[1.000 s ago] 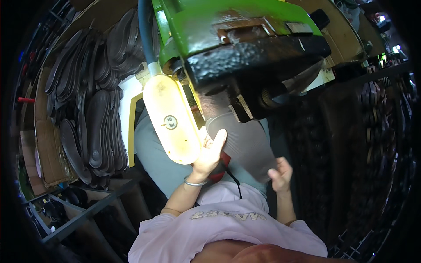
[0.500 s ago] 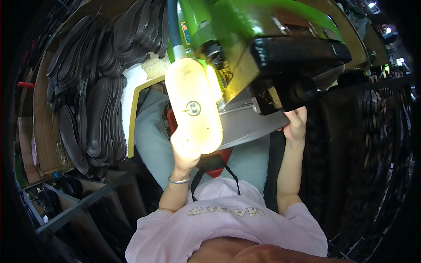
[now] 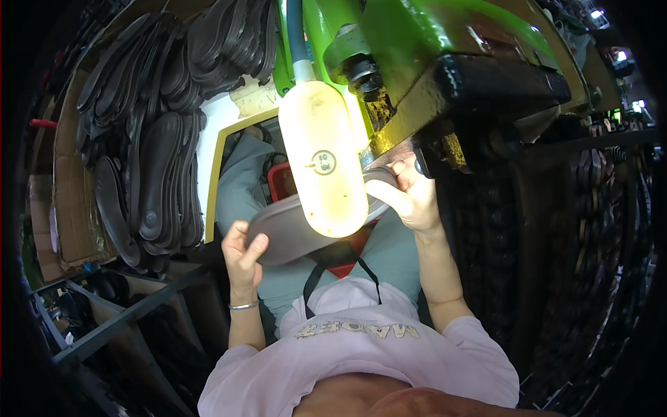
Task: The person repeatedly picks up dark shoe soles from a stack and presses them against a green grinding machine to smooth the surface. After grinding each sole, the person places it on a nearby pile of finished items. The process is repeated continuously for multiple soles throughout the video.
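A dark grey shoe sole (image 3: pixel 285 233) lies slantwise above my lap, its left end lower than its right. My left hand (image 3: pixel 242 258) is closed at the left end, with its thumb lying over the edge. At the other end my right hand (image 3: pixel 415 200) grips the sole, thumb on top and fingers beyond it. A glowing oval lamp (image 3: pixel 324 160) covers the middle of the sole. Just past my right hand stands a green machine (image 3: pixel 410 35) with a black head (image 3: pixel 500 83).
Stacks of dark soles (image 3: pixel 161 184) fill a cardboard box (image 3: pixel 82 233) on the left. A white board with a yellow edge (image 3: pixel 214 163) stands beside my leg. Metal shelving (image 3: pixel 132 323) is at lower left. Something red (image 3: pixel 281 182) sits between my legs.
The sole has come left, out from under the machine head. My left hand has moved left and down from behind the lamp; my right hand has also moved left. The view has shifted slightly.
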Action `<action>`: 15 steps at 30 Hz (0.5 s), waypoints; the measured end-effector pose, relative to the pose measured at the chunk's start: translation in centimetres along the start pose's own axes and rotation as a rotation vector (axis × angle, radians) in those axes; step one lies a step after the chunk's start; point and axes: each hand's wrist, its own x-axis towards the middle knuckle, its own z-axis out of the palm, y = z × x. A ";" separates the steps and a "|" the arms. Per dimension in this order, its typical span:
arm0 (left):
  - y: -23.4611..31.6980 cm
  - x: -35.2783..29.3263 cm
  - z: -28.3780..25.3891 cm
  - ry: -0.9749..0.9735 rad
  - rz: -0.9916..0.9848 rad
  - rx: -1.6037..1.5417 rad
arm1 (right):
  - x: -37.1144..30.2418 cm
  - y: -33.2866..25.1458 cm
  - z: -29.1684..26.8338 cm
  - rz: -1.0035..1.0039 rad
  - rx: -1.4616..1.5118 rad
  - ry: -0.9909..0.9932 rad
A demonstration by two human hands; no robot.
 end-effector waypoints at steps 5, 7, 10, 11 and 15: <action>-4.0 -5.4 2.2 -0.203 -0.272 -0.013 | 0.7 -1.4 1.8 0.032 0.024 0.025; -4.9 -7.4 6.2 -0.207 -0.351 -0.011 | 0.7 -1.5 1.9 0.034 0.018 0.041; -8.9 -8.4 9.6 -0.235 -0.283 0.058 | 0.6 -2.1 0.1 0.026 -0.302 0.017; -9.4 -7.8 9.8 -0.253 -0.301 0.128 | 0.2 -3.4 -1.3 0.070 -0.446 -0.005; -9.0 -4.2 11.8 -0.150 -0.010 0.028 | -0.1 -8.0 -9.7 -0.039 -0.561 0.346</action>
